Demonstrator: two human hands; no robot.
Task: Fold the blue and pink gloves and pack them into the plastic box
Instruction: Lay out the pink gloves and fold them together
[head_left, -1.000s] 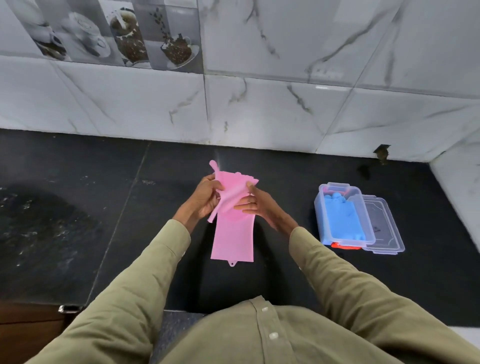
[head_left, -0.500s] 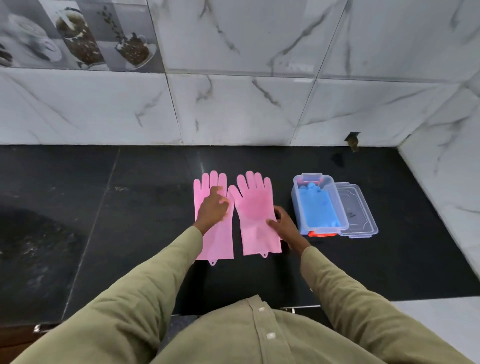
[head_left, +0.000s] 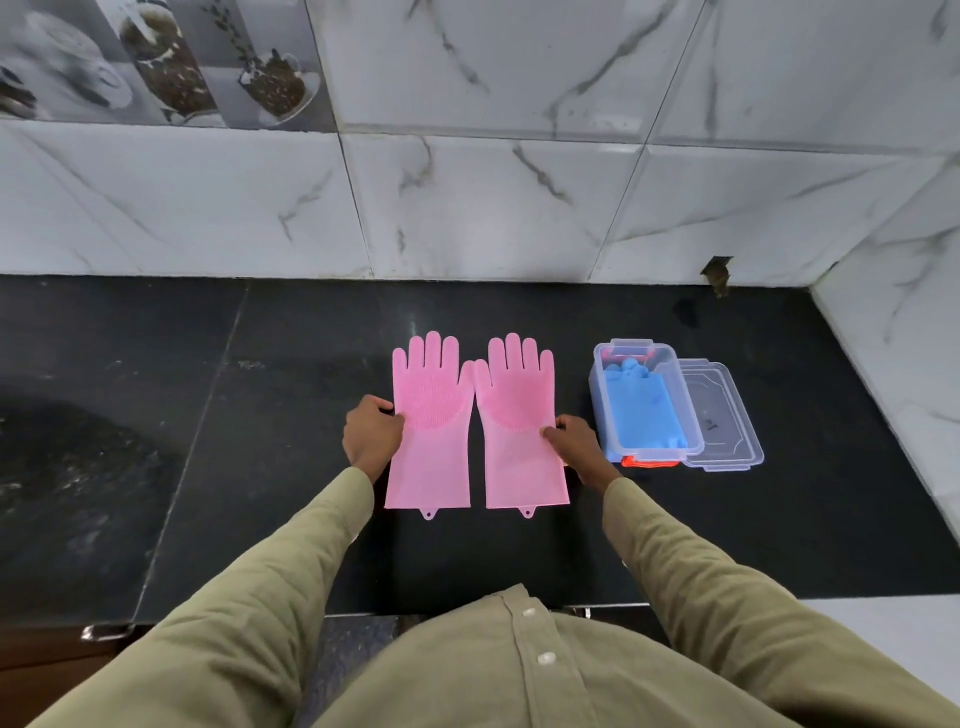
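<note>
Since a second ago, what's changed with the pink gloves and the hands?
The pink gloves, then bunched together in both hands above the counter, now lie flat side by side, fingers toward the wall. The left hand and right hand have moved to the gloves' outer edges. Unchanged: blue gloves in the plastic box, lid beside it.

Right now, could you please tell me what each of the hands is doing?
Left hand: fingers curled at the outer edge of the left pink glove, gripping it.
Right hand: pinching the outer edge of the right pink glove.
</note>
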